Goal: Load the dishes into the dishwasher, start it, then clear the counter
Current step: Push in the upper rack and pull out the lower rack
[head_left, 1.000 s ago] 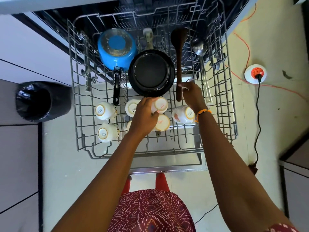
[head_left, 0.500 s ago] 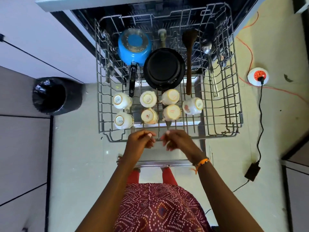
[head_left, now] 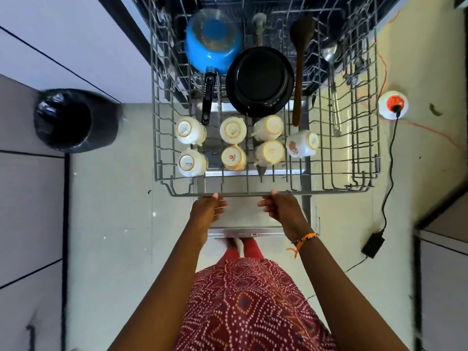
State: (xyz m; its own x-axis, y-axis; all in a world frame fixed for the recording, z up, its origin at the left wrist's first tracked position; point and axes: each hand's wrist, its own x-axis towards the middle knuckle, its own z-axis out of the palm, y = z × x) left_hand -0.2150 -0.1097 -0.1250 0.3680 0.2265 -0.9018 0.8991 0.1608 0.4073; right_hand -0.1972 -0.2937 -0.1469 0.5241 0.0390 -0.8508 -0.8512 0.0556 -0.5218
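Since the rack is loaded and both hands are at its near edge, the step in hand looks like sliding it into the machine.

Left hand [head_left: 208, 208]: fingers loosely extended, thumb tip touching the rack's front rail; it grips nothing that I can see, placed to push rather than lift.

Right hand [head_left: 278, 206]: likewise relaxed, fingertips against the same rail, mirroring the other so the push runs straight.

Rack [head_left: 329, 191]: wire basket drawn out over the open door [head_left: 243, 231], far end already under the dishwasher [head_left: 316, 11] opening.

Cups [head_left: 268, 153]: seven, upside down or tipped on the near rows so water drains off.

Frying pan [head_left: 260, 81]: black, leaning on tines behind the cups, face exposed to the spray.

Blue saucepan [head_left: 212, 41]: inverted at far left, handle pointing toward the person.

Wooden spoon [head_left: 300, 69]: laid lengthwise beside the pan, with a metal ladle [head_left: 331, 79] further right.

Floor: a lined bin [head_left: 68, 117] at left, a socket [head_left: 393, 105] with an orange cord at right.
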